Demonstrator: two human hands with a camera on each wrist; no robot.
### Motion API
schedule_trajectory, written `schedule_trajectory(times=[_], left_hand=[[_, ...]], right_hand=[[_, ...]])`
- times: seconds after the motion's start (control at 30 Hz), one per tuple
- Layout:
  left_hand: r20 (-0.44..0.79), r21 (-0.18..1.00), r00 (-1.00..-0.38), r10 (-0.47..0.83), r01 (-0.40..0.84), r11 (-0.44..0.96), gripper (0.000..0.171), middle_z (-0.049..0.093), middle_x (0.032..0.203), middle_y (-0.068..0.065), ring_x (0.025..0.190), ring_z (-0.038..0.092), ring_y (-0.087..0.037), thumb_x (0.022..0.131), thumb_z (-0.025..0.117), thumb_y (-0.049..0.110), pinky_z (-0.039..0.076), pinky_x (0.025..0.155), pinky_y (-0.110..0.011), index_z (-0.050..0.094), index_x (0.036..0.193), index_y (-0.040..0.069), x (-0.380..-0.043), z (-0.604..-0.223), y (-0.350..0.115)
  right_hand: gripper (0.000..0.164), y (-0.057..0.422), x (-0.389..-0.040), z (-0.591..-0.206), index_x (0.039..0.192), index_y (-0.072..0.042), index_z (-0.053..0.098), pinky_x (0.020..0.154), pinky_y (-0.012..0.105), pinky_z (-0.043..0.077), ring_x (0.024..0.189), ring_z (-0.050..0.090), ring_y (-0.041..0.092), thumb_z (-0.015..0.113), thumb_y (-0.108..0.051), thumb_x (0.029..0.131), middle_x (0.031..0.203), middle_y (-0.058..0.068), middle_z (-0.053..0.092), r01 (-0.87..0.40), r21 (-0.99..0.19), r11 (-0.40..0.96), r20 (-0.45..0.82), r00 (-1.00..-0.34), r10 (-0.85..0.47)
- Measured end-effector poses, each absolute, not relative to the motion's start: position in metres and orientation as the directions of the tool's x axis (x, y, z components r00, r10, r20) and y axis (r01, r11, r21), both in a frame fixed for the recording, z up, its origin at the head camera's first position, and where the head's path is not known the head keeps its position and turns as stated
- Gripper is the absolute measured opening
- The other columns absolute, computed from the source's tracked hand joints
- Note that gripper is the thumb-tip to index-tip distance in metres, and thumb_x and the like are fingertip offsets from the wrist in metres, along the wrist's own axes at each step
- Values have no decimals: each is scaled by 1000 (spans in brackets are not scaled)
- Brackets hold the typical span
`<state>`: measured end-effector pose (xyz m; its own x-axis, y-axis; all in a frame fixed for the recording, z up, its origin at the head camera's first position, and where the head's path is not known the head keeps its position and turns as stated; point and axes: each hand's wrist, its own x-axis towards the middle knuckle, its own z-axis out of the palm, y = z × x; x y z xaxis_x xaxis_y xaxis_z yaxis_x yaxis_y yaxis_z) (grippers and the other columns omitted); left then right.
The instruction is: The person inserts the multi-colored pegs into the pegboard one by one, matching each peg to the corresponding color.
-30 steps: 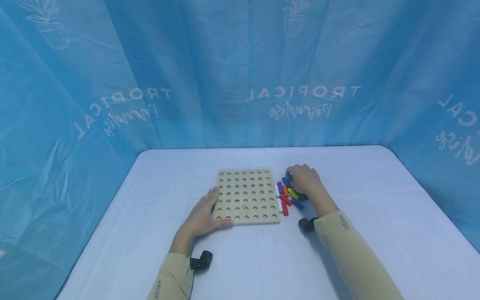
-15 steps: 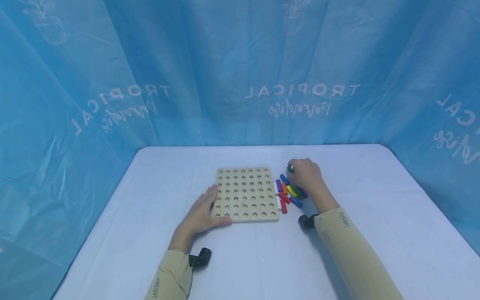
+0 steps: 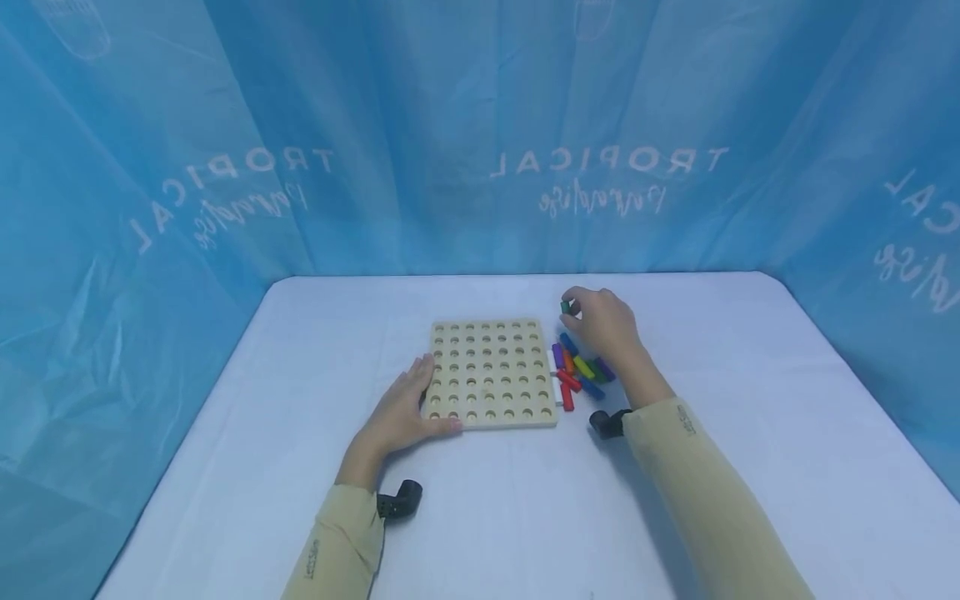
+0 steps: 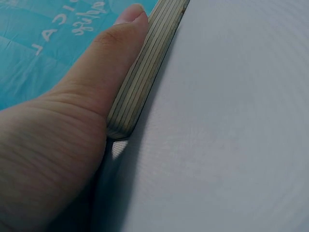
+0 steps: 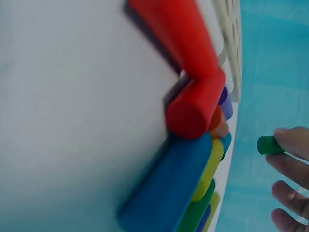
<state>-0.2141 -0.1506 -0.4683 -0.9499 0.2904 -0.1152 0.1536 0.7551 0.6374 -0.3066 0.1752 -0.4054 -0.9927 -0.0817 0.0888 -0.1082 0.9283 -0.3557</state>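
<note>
In the head view my left hand (image 3: 399,414) rests against the near left corner of a wooden pegboard (image 3: 488,375) with rows of round holes. Its straight thumb (image 4: 104,65) lies along the front side of the board, and the other fingers lie along the left side. My right hand (image 3: 606,325) pinches a green peg (image 5: 270,145) between thumb and index finger, above the table and beyond the peg pile. The other fingers of that hand are spread apart in the right wrist view. No peg shows in the board's holes.
Beside the board's right edge lies a loose pile of pegs, among them red (image 3: 567,397), yellow (image 3: 584,367), blue (image 5: 169,183), purple and white ones. A white cloth covers the table (image 3: 495,508). A blue printed curtain (image 3: 450,125) hangs behind and around it.
My right hand has lifted away from the peg pile with the green peg and moved slightly left and farther back. The left hand stays at the board's corner. The head view has tilted slightly.
</note>
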Motion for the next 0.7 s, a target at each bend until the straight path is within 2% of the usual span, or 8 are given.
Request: schedule_trajectory(times=[0.33,0.7], left_hand=[[-121,633,-950,289,151,759,127,6,169,-2,156,5,-26,69,79,66,7,128,-48,6,161,17,-218,-471,-151],[-119,628,-948,296,159,762,128,6,168,-3,157,4,-24,70,79,66,7,128,-47,5,161,16,-218,-470,-153]], right_hand=[[32,159,-313,-400,122,-14,65,89,47,54,105,65,30,72,-22,92,109,8,74,-201,-362,910,150,-976,-156],[27,131,-318,-394,120,-13,66,88,46,55,102,69,29,69,-22,95,112,8,75,-235,-351,906,135,-970,-200]])
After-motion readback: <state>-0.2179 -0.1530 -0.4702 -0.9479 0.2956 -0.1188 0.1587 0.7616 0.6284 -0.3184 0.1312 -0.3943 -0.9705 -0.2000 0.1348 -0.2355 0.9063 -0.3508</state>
